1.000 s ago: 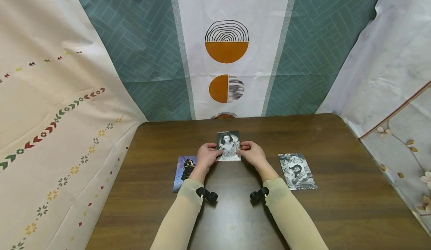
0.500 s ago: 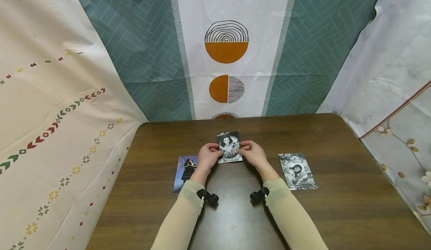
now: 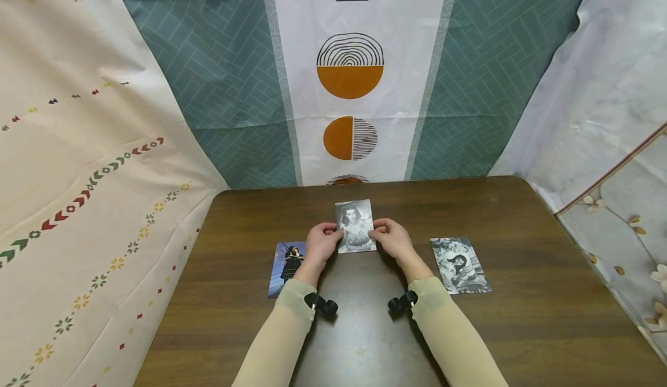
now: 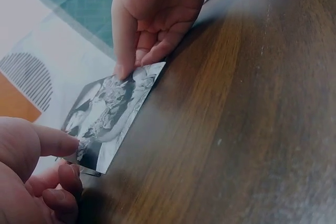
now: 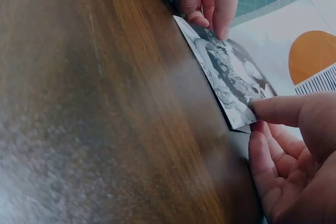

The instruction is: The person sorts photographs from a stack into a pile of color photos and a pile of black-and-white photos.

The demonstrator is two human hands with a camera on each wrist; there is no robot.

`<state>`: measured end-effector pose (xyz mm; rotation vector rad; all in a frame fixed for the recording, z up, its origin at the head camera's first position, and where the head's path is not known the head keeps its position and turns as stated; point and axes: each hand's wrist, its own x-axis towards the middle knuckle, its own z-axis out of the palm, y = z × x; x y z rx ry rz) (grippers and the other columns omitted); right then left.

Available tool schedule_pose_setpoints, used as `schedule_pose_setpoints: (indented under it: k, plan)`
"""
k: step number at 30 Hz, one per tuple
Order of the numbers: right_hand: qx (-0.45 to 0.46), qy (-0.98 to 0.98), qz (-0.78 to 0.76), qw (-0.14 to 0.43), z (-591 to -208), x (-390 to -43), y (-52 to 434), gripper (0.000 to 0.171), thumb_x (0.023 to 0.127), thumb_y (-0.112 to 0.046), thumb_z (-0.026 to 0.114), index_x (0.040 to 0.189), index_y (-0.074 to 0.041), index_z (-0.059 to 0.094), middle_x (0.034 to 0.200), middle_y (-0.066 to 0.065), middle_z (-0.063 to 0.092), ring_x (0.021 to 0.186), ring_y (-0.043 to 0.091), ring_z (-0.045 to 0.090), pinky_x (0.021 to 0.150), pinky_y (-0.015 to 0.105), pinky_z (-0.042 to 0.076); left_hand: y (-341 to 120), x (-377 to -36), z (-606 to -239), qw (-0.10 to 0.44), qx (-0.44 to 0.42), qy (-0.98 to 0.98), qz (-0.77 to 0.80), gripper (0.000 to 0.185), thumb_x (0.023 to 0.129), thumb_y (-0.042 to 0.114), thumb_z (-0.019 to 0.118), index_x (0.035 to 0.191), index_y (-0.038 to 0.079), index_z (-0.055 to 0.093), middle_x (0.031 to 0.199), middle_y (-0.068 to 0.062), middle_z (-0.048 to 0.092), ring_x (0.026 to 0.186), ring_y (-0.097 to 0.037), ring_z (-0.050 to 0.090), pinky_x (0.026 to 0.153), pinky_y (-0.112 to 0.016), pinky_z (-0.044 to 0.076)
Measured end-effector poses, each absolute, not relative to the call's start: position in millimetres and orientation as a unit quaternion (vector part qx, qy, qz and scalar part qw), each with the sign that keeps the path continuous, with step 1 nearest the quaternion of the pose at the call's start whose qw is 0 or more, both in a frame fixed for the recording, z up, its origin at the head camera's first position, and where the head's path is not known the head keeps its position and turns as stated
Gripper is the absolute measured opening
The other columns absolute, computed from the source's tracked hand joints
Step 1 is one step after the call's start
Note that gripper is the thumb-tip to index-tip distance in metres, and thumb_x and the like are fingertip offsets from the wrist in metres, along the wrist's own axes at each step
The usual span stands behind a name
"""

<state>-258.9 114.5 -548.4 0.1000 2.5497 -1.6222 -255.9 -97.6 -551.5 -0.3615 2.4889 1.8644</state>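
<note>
Head view: a black-and-white photo [image 3: 355, 226] stands tilted near the middle of the bench [image 3: 521, 317], towards its far edge.
Left hand [image 3: 319, 244]: fingers pinch the photo's left edge.
Right hand [image 3: 392, 238]: fingers pinch its right edge.
Left side: colour photo [image 3: 283, 268] lying flat.
Right side: second black-and-white photo [image 3: 460, 264] lying flat.

Your left hand [image 4: 29, 174] and right hand [image 4: 155, 11] pinch opposite edges of a black-and-white photo [image 4: 107, 116], tilted up off the brown wooden surface [image 4: 252, 129].
</note>
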Motion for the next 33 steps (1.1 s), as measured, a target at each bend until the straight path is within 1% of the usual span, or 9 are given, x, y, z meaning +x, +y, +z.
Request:
schedule_pose_setpoints:
  k: [3,5,10,13,16,19,23,25,33]
  plan:
    - [0.032,0.840,-0.539,0.060,-547.6,-259.4,113.6,0.036,0.101,-0.024,0.074,0.130,-0.002,0.069,0.111,0.013,0.071,0.106,0.033,0.064,0.091,0.048,0.050,-97.9,-254.3,-550.0,0.000,-0.115,0.798,0.592,0.025,0.097,0.020,0.077,0.115,0.002,0.076,0.099,-0.008,0.067,0.091,-0.023,0.061,0.079,-0.035,0.051]
    - [0.032,0.838,-0.542,0.061,-547.2,-260.0,113.0,0.036,0.101,-0.025,0.073,0.128,-0.001,0.069,0.109,0.013,0.071,0.105,0.032,0.064,0.090,0.047,0.050,-98.1,-253.3,-548.9,-0.004,-0.118,0.795,0.595,0.024,0.098,0.021,0.077,0.113,0.002,0.076,0.099,-0.008,0.068,0.089,-0.022,0.062,0.078,-0.035,0.052]
    - [0.033,0.824,-0.562,0.070,-544.9,-260.2,114.7,0.035,0.102,-0.023,0.073,0.126,0.001,0.070,0.107,0.012,0.070,0.105,0.030,0.064,0.091,0.044,0.050,-98.6,-250.0,-546.8,0.002,-0.116,0.776,0.619,0.026,0.098,0.023,0.076,0.113,0.002,0.076,0.094,-0.007,0.071,0.069,-0.015,0.059,0.067,-0.030,0.050]
    - [0.032,0.815,-0.573,0.077,-542.8,-258.1,117.8,0.034,0.102,-0.022,0.073,0.127,0.002,0.070,0.107,0.012,0.070,0.104,0.029,0.064,0.091,0.041,0.050,-98.2,-246.9,-545.5,0.013,-0.113,0.763,0.637,0.026,0.099,0.022,0.076,0.114,0.001,0.076,0.092,-0.007,0.072,0.060,-0.014,0.055,0.063,-0.030,0.048]
    - [0.022,0.815,-0.574,0.082,-541.3,-254.7,122.3,0.034,0.103,-0.021,0.073,0.128,0.002,0.069,0.109,0.012,0.070,0.104,0.027,0.065,0.089,0.040,0.053,-97.7,-243.8,-543.8,0.021,-0.113,0.757,0.643,0.025,0.099,0.022,0.078,0.113,0.001,0.077,0.092,-0.005,0.072,0.060,-0.013,0.054,0.063,-0.029,0.047]
    - [0.008,0.817,-0.569,0.094,-539.7,-251.1,128.3,0.035,0.105,-0.022,0.071,0.129,0.002,0.068,0.113,0.013,0.071,0.104,0.027,0.066,0.090,0.043,0.055,-97.1,-241.0,-542.8,0.028,-0.112,0.754,0.646,0.025,0.097,0.023,0.080,0.112,0.002,0.078,0.093,-0.004,0.071,0.063,-0.014,0.054,0.063,-0.029,0.046]
    - [-0.004,0.819,-0.563,0.109,-537.6,-248.7,136.1,0.035,0.105,-0.023,0.071,0.129,0.002,0.068,0.115,0.014,0.072,0.103,0.027,0.067,0.091,0.045,0.055,-94.9,-238.9,-543.1,0.033,-0.107,0.752,0.650,0.025,0.096,0.023,0.081,0.109,0.001,0.079,0.089,-0.001,0.068,0.062,-0.012,0.053,0.061,-0.027,0.044]
    - [-0.007,0.820,-0.562,0.111,-537.1,-248.8,138.3,0.034,0.105,-0.023,0.071,0.128,0.002,0.068,0.114,0.014,0.072,0.102,0.027,0.067,0.090,0.044,0.055,-93.6,-238.4,-543.5,0.033,-0.105,0.749,0.654,0.026,0.095,0.021,0.081,0.108,0.000,0.079,0.087,0.000,0.066,0.060,-0.011,0.052,0.060,-0.026,0.043]
    - [-0.006,0.822,-0.560,0.106,-534.0,-244.7,146.6,0.036,0.104,-0.020,0.071,0.129,0.005,0.067,0.116,0.015,0.074,0.104,0.025,0.068,0.086,0.041,0.055,-86.8,-235.0,-542.0,0.049,-0.101,0.735,0.669,0.027,0.094,0.020,0.082,0.110,-0.002,0.078,0.093,-0.001,0.066,0.059,-0.008,0.050,0.060,-0.024,0.042]
